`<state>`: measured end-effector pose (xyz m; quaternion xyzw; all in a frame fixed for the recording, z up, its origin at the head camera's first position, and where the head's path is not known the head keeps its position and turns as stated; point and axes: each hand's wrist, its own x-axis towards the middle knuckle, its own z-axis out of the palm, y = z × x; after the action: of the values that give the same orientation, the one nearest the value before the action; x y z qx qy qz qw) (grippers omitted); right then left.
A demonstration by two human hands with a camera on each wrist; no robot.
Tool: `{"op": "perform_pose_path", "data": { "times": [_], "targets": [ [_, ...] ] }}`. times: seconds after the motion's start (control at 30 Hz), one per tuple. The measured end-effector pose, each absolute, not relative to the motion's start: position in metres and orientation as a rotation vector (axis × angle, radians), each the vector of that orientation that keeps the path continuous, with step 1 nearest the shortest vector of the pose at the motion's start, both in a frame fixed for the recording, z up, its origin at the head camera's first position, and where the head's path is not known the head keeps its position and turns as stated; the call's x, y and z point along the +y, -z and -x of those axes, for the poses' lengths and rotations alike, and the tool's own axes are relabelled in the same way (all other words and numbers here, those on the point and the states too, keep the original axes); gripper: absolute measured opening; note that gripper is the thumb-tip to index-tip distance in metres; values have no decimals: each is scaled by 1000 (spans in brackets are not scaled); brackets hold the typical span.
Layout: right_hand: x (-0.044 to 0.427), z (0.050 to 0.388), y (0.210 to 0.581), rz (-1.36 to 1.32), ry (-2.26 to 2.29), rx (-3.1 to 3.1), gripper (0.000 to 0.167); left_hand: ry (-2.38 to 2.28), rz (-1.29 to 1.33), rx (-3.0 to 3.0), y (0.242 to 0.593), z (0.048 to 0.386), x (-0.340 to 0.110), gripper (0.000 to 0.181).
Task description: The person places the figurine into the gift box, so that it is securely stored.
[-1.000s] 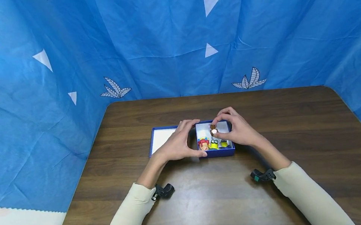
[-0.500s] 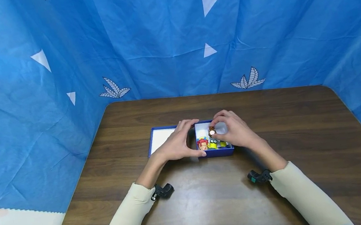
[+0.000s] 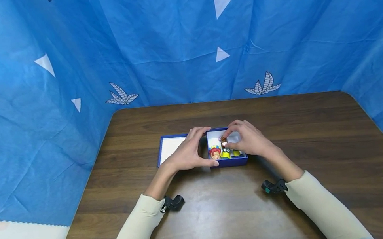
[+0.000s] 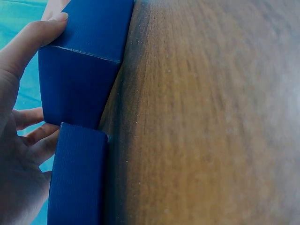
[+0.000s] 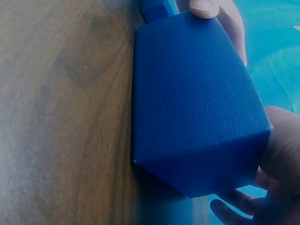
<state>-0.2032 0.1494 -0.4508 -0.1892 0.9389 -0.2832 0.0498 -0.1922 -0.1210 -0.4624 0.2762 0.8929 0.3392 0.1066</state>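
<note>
A blue box with a white inside stands on the table. My left hand holds its left side, thumb on the front wall and fingers at the back edge. Over the box, my right hand pinches a small brown toy figure with a white patch between thumb and fingers. Along the front inside lie a red-topped toy figure and a yellow-green, big-eyed one. Another yellow-green figure is partly hidden by the right hand. The right wrist view shows the box's outside; the brown figure is hidden there.
Left of the box lies a shallow blue lid, white inside, partly covered by the left hand. It sits close against the box in the left wrist view. Blue patterned cloth hangs behind the brown wooden table.
My right hand has shifted slightly left and toward the front with the brown figure, which now sits lower and nearer the yellow-green one. The left hand keeps its hold on the box.
</note>
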Motion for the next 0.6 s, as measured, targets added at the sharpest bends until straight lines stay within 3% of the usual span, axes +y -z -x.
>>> {"op": "perform_pose_path", "data": {
  "times": [0.6],
  "targets": [
    [157, 195, 444, 708, 1064, 2883, 30, -898, -826, 2677, 462, 192, -121, 120]
  ]
}}
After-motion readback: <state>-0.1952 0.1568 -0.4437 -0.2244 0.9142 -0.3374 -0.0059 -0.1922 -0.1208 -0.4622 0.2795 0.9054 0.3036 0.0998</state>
